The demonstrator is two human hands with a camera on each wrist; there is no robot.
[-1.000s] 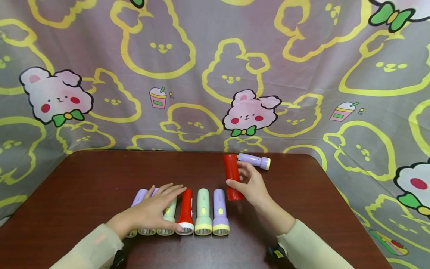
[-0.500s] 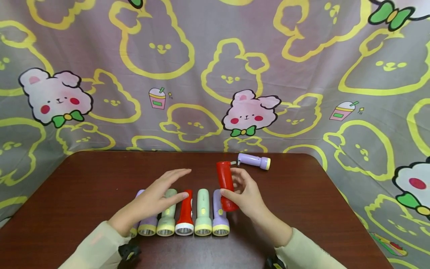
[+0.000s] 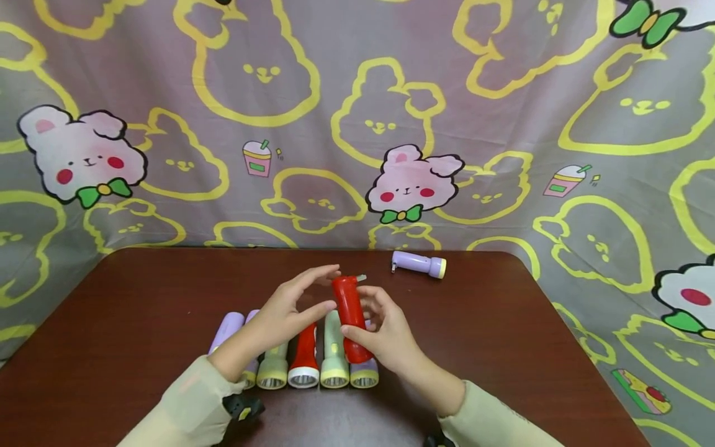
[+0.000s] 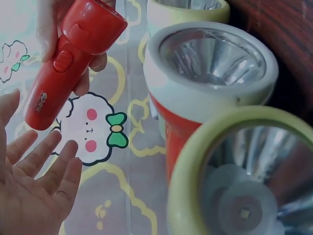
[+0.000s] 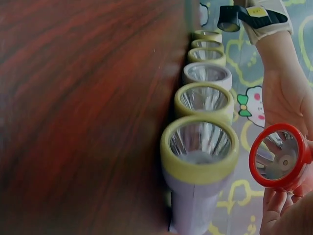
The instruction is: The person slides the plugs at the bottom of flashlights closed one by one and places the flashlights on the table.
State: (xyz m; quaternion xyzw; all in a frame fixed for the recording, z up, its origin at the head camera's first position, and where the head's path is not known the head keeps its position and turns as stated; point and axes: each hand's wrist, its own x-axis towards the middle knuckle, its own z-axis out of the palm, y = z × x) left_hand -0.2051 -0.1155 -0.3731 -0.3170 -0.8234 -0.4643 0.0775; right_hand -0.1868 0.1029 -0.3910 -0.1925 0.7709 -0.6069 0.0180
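Note:
In the head view my right hand (image 3: 393, 332) grips an all-red flashlight (image 3: 350, 313) above the row's right end. Its tail points up and away, and a small metal plug (image 3: 362, 277) sticks out there. My left hand (image 3: 287, 313) reaches in from the left, fingers extended and thumb apart, close to the tail. The left wrist view shows the left fingers spread just below that tail; contact is hard to tell. Beneath the hands, a white-rimmed red flashlight (image 3: 304, 360) lies between a green flashlight (image 3: 272, 369) and another green flashlight (image 3: 333, 357).
A purple flashlight (image 3: 364, 375) ends the row at right, partly hidden. Another purple flashlight (image 3: 228, 329) lies at the left end. Farther back on the brown table (image 3: 475, 310) lies a purple flashlight (image 3: 419, 264) with its plug out. A patterned curtain (image 3: 313, 136) hangs behind.
My left hand has lifted off the row and moved right, toward the red flashlight. My right hand has carried that flashlight left and nearer, and its plug has come into view.

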